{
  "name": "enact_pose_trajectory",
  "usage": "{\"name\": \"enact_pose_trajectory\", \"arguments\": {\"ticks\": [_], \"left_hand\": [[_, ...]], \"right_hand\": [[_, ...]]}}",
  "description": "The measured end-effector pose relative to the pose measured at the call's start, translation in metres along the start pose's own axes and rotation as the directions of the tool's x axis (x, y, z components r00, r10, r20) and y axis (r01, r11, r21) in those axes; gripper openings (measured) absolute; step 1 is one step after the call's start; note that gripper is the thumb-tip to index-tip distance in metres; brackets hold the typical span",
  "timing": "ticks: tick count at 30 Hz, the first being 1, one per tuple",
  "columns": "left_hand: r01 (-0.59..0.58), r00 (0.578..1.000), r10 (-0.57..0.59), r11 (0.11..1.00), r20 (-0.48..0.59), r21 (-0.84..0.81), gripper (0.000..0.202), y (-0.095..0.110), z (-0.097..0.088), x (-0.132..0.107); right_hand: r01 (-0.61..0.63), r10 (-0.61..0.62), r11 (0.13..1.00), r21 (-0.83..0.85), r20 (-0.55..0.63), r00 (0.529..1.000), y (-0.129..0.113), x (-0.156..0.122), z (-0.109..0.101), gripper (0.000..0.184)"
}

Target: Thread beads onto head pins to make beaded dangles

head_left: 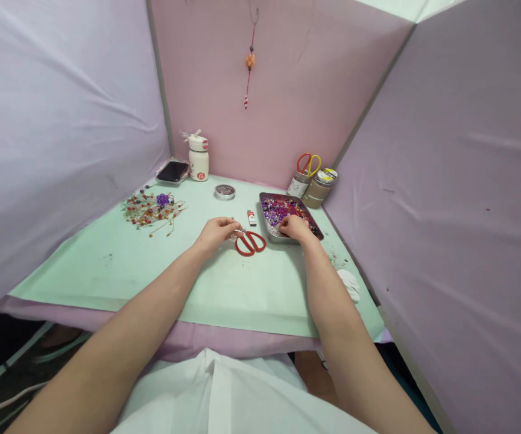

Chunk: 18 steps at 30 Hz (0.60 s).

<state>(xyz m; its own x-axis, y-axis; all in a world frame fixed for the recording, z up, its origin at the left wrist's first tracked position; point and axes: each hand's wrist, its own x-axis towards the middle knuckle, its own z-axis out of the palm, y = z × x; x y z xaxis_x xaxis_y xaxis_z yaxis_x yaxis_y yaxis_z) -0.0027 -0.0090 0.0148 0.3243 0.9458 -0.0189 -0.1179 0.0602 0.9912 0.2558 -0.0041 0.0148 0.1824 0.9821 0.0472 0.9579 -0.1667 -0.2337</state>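
My left hand (219,234) is closed in a pinch just beside the blade end of the red-handled scissors (255,242), which lie on the green table cover. What its fingertips hold is too small to make out. My right hand (295,228) reaches over the near rim of a metal tray (284,239). Its fingers are pinched together among the purple, red and clear beads (283,208), and whatever is between them is hidden. A small red and white packet or lighter (252,218) lies between the hands, left of the tray.
Beaded strings (149,211) are heaped at the left. Behind stand a phone (172,172), a white bottle (199,160) and a round dish (225,192). A holder with scissors (297,185) and a jar (319,190) stand back right; white cloth (349,285) lies front right. A beaded string (250,61) hangs.
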Motion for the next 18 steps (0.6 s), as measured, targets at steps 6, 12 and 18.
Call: {"name": "enact_pose_trajectory", "arguments": {"ticks": [6, 12, 18], "left_hand": [[-0.019, 1.0, 0.018, 0.999, 0.026, 0.041, 0.03, -0.003, -0.001, 0.002], [-0.032, 0.997, 0.028, 0.998, 0.073, 0.055, 0.03, -0.003, 0.0, 0.002], [-0.025, 0.995, 0.024, 1.0, 0.102, 0.008, 0.023, -0.003, 0.002, 0.001]], "right_hand": [[0.11, -0.057, 0.977, 0.182, -0.278, 0.959, -0.009, -0.003, -0.005, 0.018], [0.359, -0.132, 0.69, 0.628, -0.378, 0.916, -0.044, -0.011, -0.003, 0.021], [0.297, -0.202, 0.332, 0.895, -0.24, 0.949, -0.072, -0.02, 0.007, 0.022]]}}
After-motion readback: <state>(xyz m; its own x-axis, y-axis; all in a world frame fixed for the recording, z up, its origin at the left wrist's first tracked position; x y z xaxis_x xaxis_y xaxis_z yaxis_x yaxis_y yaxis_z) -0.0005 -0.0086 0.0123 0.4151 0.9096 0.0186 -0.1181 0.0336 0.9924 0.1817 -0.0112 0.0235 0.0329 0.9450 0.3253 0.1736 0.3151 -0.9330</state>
